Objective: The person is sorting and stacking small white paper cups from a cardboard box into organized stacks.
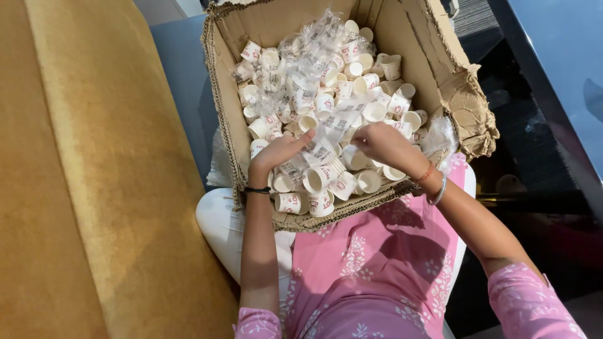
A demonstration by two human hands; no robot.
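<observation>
A torn cardboard box (433, 56) rests on my lap, filled with several small white paper cups (374, 112) with red print and crumpled clear plastic wrap (308, 50). My left hand (279, 152) and my right hand (383, 143) reach into the near part of the box. Between them they grip a clear plastic sleeve (330, 129) that holds a short stack of cups. The left fingers pinch its lower end, the right fingers its upper end. Loose cups (320, 179) lie directly beneath both hands.
A mustard-yellow sofa cushion (81, 188) fills the left side. A dark glossy table (540, 94) lies to the right. My pink patterned dress (377, 276) and white trousers are below the box, whose right flap (468, 110) is ragged.
</observation>
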